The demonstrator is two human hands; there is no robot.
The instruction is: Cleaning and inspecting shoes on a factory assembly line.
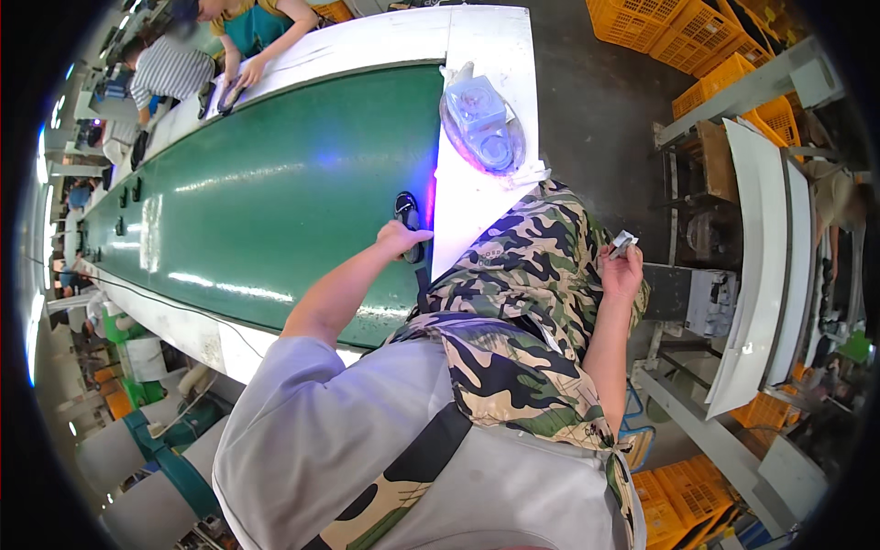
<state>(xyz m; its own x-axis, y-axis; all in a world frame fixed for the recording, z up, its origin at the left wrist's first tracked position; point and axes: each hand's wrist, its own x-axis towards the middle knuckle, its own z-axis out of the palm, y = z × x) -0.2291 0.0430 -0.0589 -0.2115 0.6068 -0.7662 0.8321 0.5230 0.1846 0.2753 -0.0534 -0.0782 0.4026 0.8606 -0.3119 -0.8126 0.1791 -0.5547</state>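
At the right end of the green conveyor belt (302, 174) lies a black shoe (405, 203) with a pale sole edge. My left hand (400, 240) grips it across the middle, thumb stretched to the right; some of its fingers are hidden. Off to the right, beside my camouflage apron (522, 247), my right hand (623, 273) pinches a small whitish-grey piece (624, 242), too small to name. On the white table end (477, 197) beyond the belt sits an oval tray (519, 137) carrying a light-blue block-like container (477, 103) and a round ring-shaped item (496, 149).
Across the belt, a person in a teal apron (255, 32) handles dark shoes (229, 98). More dark shoes (137, 190) ride farther left on the belt. Yellow crates (655, 32) stand at the far right. White panels (756, 266) and a metal frame (706, 440) rise on my right.
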